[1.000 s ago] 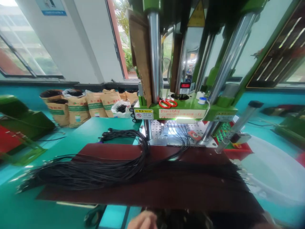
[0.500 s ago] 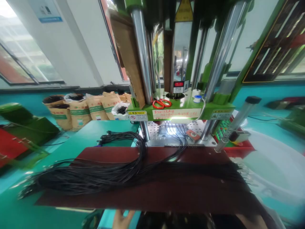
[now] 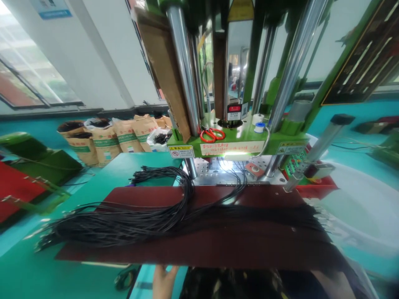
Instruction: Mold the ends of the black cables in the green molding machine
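Note:
My left hand (image 3: 163, 282) is at the bottom edge, reaching up to the front edge of the dark red board (image 3: 224, 249); its fingertips are hidden under the board. At the lower right, my right hand (image 3: 333, 283) is blurred beside the board's front corner, its fingers not made out. A thick bundle of black cables (image 3: 124, 224) lies across the board, its ends hanging over the left side. More black cables (image 3: 268, 214) stretch to the right edge. A few thin cables run back into the green press (image 3: 280, 143).
Red-handled scissors (image 3: 212, 135) and a white spool (image 3: 259, 128) rest on the press. Paper sacks (image 3: 106, 143) stand behind the green table (image 3: 115, 166). A red control box (image 3: 321, 189) and a large white tub (image 3: 364, 199) are at the right.
The view has shifted slightly, so the board and cables appear a little higher and further right. More of my left hand shows at the board's front edge.

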A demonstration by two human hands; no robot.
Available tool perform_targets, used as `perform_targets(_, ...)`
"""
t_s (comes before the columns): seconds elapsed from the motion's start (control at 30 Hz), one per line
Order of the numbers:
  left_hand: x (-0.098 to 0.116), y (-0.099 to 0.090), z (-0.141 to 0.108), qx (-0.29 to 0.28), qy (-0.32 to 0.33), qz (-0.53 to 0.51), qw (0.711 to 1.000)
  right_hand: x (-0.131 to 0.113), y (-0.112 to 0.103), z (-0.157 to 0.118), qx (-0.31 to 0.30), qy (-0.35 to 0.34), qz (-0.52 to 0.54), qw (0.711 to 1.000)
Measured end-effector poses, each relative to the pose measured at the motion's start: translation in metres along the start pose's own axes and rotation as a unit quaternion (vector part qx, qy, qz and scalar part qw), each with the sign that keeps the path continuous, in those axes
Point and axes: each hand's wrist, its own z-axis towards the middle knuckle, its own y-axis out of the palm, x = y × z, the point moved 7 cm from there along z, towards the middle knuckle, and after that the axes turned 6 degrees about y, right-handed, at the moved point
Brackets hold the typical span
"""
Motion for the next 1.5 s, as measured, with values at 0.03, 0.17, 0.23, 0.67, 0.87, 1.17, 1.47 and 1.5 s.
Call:
perform_targets(0.03, 0.003, 0.0, -0.001, 0.001, -0.001, 0.006, 1.0, -0.001, 0.0, -0.001, -0.003, 0.001, 0.001, 1.0)
perform_targets(0.17, 0.014, -0.001, -0.002, 0.002, -0.003, 0.018, 1.0, -0.003, 0.0, -0.005, -0.008, 0.005, 0.003, 1.0)
perform_targets(0.23, 0.017, -0.001, -0.003, -0.001, -0.008, 0.021, 1.0, -0.004, 0.0, -0.005, -0.008, 0.007, 0.003, 1.0)
perform_targets(0.67, 0.0, -0.008, 0.01, -0.054, -0.044, 0.077, 0.995, -0.026, -0.002, -0.011, -0.031, 0.009, -0.003, 0.999)
perform_targets(0.87, -0.009, -0.012, 0.009, -0.05, -0.034, 0.075, 0.995, -0.043, -0.004, -0.017, -0.021, 0.002, -0.004, 1.0)
perform_targets(1.17, 0.006, -0.002, 0.004, -0.061, -0.013, 0.059, 0.996, -0.024, -0.005, -0.013, -0.021, 0.022, -0.018, 0.999)
perform_targets(1.47, 0.08, -0.024, 0.007, -0.269, 0.021, 0.388, 0.881, -0.035, 0.0, -0.018, -0.109, 0.005, -0.014, 0.994)
perform_targets(1.5, 0.091, -0.016, -0.001, -0.335, 0.035, 0.409, 0.848, -0.035, -0.001, -0.019, -0.109, -0.002, -0.014, 0.994)
